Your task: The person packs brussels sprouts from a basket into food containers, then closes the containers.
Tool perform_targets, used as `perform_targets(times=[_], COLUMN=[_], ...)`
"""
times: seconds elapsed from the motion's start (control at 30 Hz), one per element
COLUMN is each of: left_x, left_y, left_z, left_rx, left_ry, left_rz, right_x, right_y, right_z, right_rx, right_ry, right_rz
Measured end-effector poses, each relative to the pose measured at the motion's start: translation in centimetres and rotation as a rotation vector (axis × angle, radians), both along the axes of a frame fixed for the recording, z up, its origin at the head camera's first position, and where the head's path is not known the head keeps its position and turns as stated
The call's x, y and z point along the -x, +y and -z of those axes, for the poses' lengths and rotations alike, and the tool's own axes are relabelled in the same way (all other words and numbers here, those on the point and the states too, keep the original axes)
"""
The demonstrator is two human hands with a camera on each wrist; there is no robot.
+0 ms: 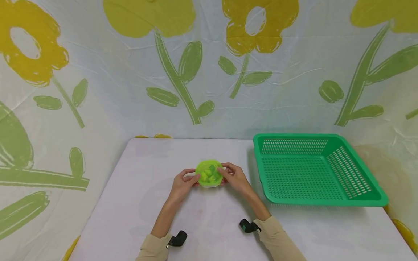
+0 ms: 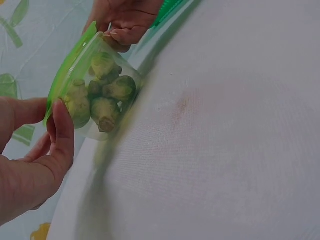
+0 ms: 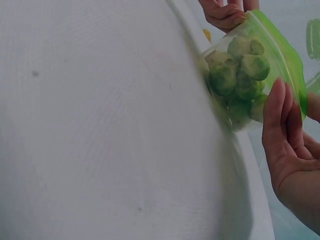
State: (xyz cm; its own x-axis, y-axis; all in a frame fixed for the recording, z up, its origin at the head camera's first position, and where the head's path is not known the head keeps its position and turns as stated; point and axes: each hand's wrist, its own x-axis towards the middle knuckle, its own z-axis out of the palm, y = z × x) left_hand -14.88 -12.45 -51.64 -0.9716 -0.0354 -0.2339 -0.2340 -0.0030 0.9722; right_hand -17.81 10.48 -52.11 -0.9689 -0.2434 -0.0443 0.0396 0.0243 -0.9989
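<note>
A small clear plastic tub with a translucent lime-green lid is held between both hands over the middle of the white table. Through its wall, several green Brussels sprouts show in the left wrist view. My left hand pinches the lid's left edge, thumb on top and fingers below. On the opposite side, my right hand pinches the rim the same way. The right wrist view shows the right fingers against the tub's side, with the sprouts crowded inside. The lid lies across the tub's top.
To the right stands a large green plastic basket with perforated walls, its left side near my right hand. Beneath everything is a white table. Behind it hangs a flower-patterned cloth. Black wrist cameras sit at both sleeves.
</note>
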Motion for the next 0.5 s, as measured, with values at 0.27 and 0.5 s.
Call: perform_targets(times=[0.27,0.5], left_x=[-0.1,-0.1], left_y=[0.1,0.24], left_z=[0.09,0.22], left_rx=[-0.013,-0.028], left_ry=[0.007,0.037], left_rz=[-0.016,-0.018], right_x=[0.01,-0.13], right_y=[-0.29,-0.41], right_z=[0.36,0.46], right_rx=[0.006,-0.005], right_ry=[0.023,0.043], right_rz=[0.004,0.032])
